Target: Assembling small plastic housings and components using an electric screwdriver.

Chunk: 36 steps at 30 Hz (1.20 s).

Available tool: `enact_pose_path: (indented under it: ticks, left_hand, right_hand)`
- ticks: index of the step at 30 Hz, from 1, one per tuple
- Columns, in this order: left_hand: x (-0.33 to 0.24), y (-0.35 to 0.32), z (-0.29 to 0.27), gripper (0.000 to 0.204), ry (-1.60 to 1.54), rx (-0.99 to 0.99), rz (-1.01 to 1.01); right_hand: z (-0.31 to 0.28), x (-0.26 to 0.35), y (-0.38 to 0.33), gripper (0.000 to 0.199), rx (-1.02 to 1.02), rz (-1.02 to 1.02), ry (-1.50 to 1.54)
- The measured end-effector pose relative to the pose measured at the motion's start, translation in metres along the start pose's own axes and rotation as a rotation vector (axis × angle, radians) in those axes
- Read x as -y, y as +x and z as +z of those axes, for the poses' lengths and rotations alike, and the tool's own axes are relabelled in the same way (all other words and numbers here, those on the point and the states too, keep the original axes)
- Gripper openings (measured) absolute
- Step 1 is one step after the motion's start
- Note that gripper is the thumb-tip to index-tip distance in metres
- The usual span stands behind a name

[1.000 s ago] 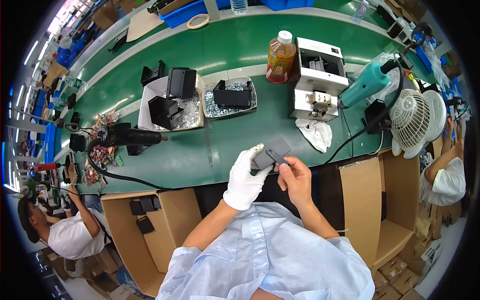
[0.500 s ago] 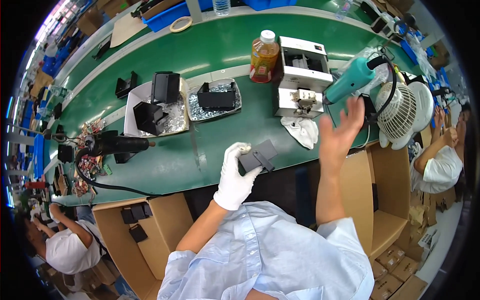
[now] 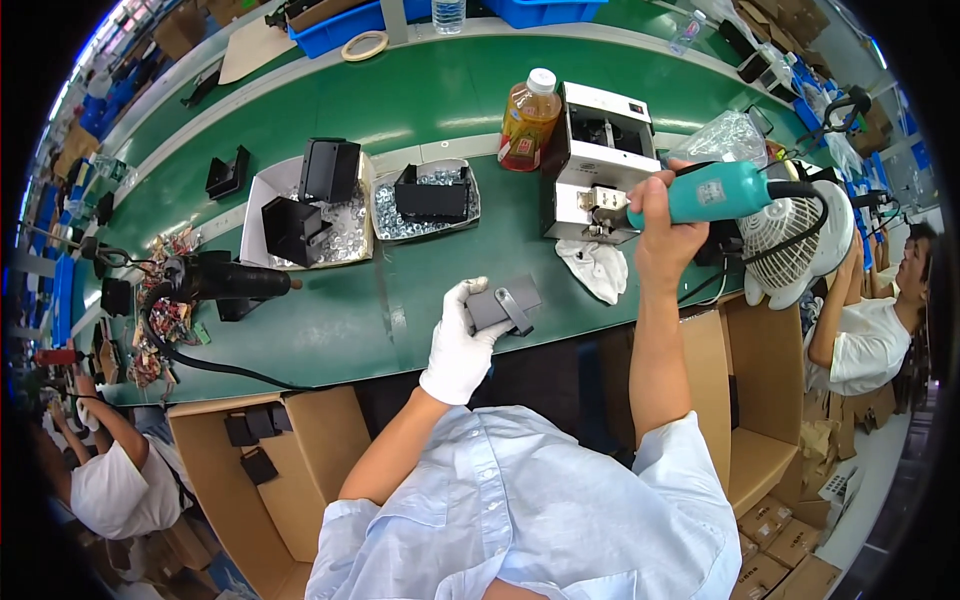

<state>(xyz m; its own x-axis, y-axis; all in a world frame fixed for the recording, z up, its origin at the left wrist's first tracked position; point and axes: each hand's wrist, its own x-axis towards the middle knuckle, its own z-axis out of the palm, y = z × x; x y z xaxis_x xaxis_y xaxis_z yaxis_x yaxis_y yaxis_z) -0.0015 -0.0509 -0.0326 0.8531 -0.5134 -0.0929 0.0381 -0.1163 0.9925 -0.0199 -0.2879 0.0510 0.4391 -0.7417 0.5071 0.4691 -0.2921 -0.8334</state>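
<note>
My left hand (image 3: 456, 352), in a white glove, grips a small dark grey metal box with a bracket strap (image 3: 510, 304) over the near part of the green bench. In my bare right hand (image 3: 664, 236) is a teal electric screwdriver (image 3: 728, 191), lying nearly level with its cable trailing off to the right. Its nose points left, at the front of a white screw feeder (image 3: 612, 142); the bit's tip is hard to make out. A crumpled white glove (image 3: 594, 270) lies just below the feeder.
Left of centre, a white box (image 3: 262, 215) and a smaller tray (image 3: 425, 226) hold metal hardware and black brackets. A drink bottle (image 3: 528, 120) stands beside the feeder, a white fan (image 3: 790, 240) at right. A black screwdriver (image 3: 225, 283) lies left. Cardboard boxes (image 3: 335, 430) flank me; co-workers sit both sides.
My right hand, open and raised beside the hanging screwdriver before, has closed around it. The screwdriver has swung from slanted to nearly level. The grey box in my left hand has turned slightly.
</note>
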Motion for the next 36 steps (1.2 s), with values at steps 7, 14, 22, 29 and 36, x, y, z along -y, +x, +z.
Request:
enact_pose_path:
  ticks: [7, 14, 22, 29, 36]
  left_hand:
    - [-0.003, -0.001, -0.001, 0.06, 0.037, 0.006, 0.011]
    - [-0.01, 0.002, -0.002, 0.06, 0.142, 0.018, 0.036]
    - [-0.008, 0.002, -0.001, 0.06, 0.132, 0.028, 0.047]
    - [-0.006, 0.003, -0.001, 0.061, 0.159, 0.03, 0.075]
    - [-0.011, 0.003, 0.0, 0.061, 0.21, 0.021, 0.107]
  right_hand:
    - [0.004, -0.013, -0.001, 0.027, 0.016, 0.052, -0.007]
    - [0.009, 0.001, -0.01, 0.027, -0.031, -0.006, -0.012]
    - [0.009, -0.011, -0.003, 0.029, -0.035, -0.087, -0.063]
    - [0.0, -0.01, -0.001, 0.032, 0.036, 0.02, -0.072]
    - [0.009, 0.009, -0.012, 0.034, 0.021, 0.004, 0.027]
